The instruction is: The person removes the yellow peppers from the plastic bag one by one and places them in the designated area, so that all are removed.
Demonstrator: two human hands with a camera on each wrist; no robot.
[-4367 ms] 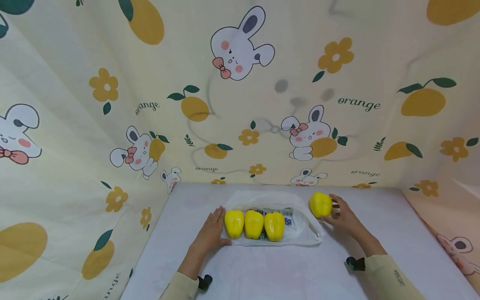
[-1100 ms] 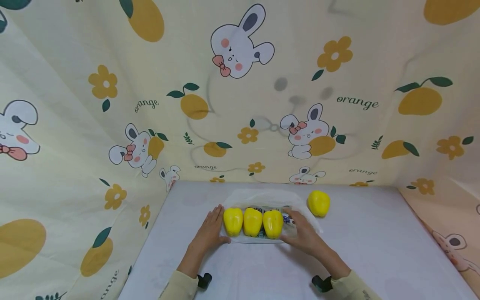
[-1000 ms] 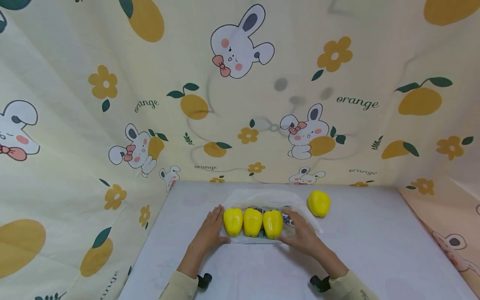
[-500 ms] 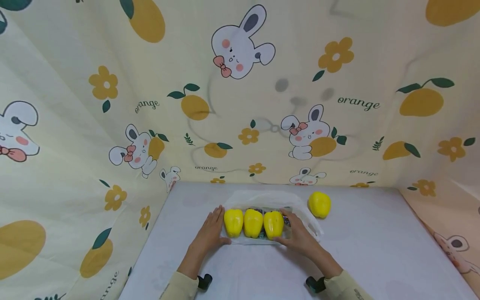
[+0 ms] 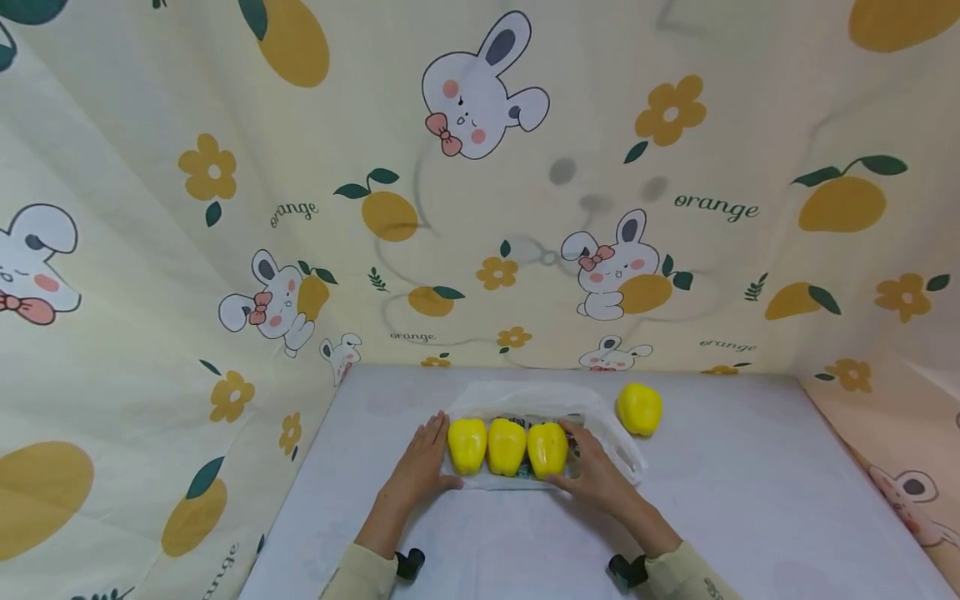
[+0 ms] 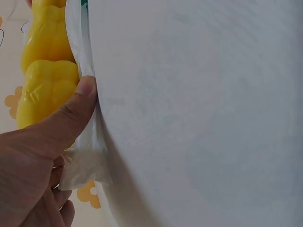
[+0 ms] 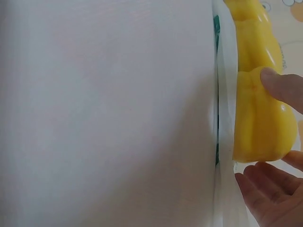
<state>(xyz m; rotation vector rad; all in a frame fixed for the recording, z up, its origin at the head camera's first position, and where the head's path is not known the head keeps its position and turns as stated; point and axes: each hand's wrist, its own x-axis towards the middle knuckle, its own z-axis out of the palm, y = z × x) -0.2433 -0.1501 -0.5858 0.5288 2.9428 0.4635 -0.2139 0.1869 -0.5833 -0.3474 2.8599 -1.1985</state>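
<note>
Three yellow bell peppers lie in a row on a white plastic bag with printing (image 5: 603,404). My left hand (image 5: 418,462) rests at the row's left end, its straight fingers alongside the left bell pepper (image 5: 467,447). In the left wrist view its thumb (image 6: 78,106) lies against that pepper and the bag's edge. At the other end, my right hand (image 5: 597,477) holds the right bell pepper (image 5: 547,450), thumb on the near side and fingers round the far right. Between them sits the middle bell pepper (image 5: 507,447). A fourth yellow bell pepper (image 5: 639,409) lies apart, right of the bag.
The table (image 5: 510,550) has a pale cover. Behind it and at both sides hangs a cream cloth (image 5: 465,200) printed with rabbits, oranges and flowers. A dark wrist camera (image 5: 627,572) sits at the right sleeve, another (image 5: 410,565) at the left.
My right hand has let go of the fourth bell pepper, moved left and taken hold of the right one in the row. My left hand and the row of peppers have stayed in place.
</note>
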